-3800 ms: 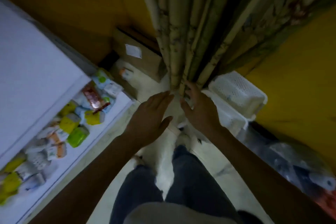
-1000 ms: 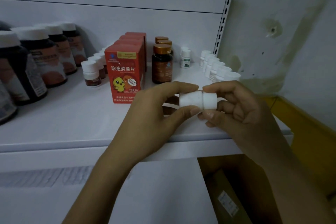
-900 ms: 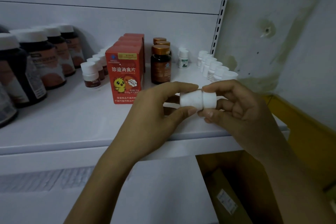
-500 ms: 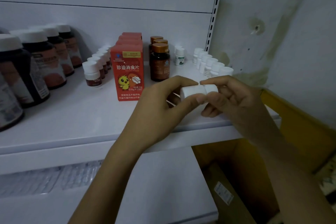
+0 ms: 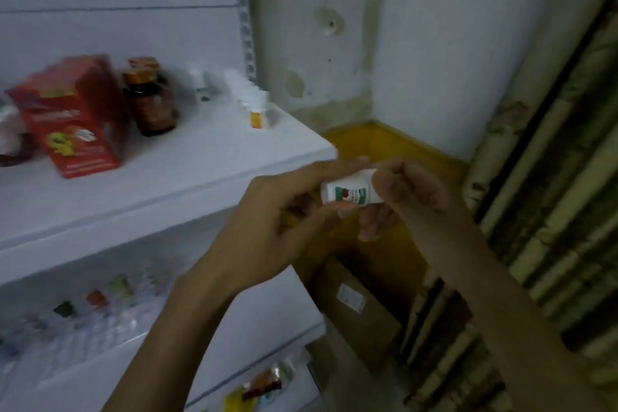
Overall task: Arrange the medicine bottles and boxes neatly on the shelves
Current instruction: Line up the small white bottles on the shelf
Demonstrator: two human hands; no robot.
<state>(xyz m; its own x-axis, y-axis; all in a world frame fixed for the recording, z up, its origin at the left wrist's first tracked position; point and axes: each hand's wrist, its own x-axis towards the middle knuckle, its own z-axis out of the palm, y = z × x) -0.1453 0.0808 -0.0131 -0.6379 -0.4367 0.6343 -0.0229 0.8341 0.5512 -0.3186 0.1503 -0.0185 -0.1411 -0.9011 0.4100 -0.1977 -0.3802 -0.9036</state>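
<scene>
A small white medicine bottle [image 5: 349, 192] with a green label lies sideways between my two hands, in the air just right of the white shelf's [image 5: 187, 164] corner. My left hand [image 5: 267, 227] pinches its left end between thumb and forefinger. My right hand [image 5: 411, 194] grips its right end with curled fingers. On the shelf stand a red box [image 5: 70, 120], a brown bottle with an orange cap [image 5: 150, 104] and a row of small white bottles [image 5: 250, 100]. The picture is blurred.
Lower shelves [image 5: 110, 311] hold several colourful packets. A cardboard box [image 5: 354, 304] sits on the floor below my hands. A curtain [image 5: 548, 177] hangs at the right, beside a stained white wall [image 5: 418, 43] with a yellow base.
The view has swung to the right, so the shelf now lies at the left. The bottle has turned in my hands and its green label now shows. Both hands still hold it.
</scene>
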